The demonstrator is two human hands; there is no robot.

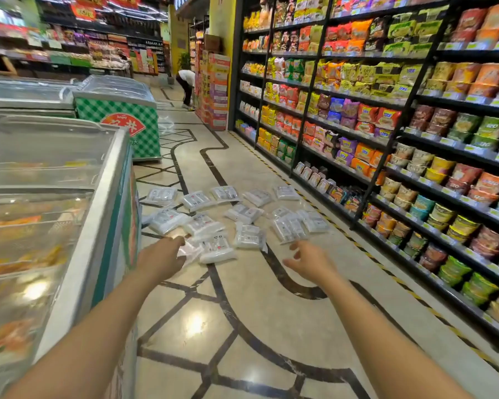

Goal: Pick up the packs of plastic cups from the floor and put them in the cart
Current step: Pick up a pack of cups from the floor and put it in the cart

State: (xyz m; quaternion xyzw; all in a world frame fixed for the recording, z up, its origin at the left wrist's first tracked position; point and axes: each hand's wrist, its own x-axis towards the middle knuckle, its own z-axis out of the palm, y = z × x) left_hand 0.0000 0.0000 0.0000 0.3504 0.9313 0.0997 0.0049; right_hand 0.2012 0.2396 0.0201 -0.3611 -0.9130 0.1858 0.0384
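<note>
Both our hands reach down an aisle toward scattered packs of plastic cups (244, 213) on the floor (196, 321). Our left hand (163, 256) touches the loose end of the nearest pack (213, 247), though we cannot tell whether its fingers have pinched the wrapper. Our right hand (310, 262) hangs spread and empty, just near of another pack (288, 228). More than a dozen packs lie between the freezer (55, 197) on the left and the snack shelves (386, 125) on the right. No cart is in view, so we judge it is somewhere outside the camera's view.

Several risks stand out. The wrappers look slick and glossy, and a pack lifted by one thin corner could slip out or tear. Packs overlap, so pulling one may drag its neighbour. The polished floor and crowded packs could invite a misstep. Farther along the aisle a person (186, 86) bends by stacked boxes (216, 90), well apart from us.
</note>
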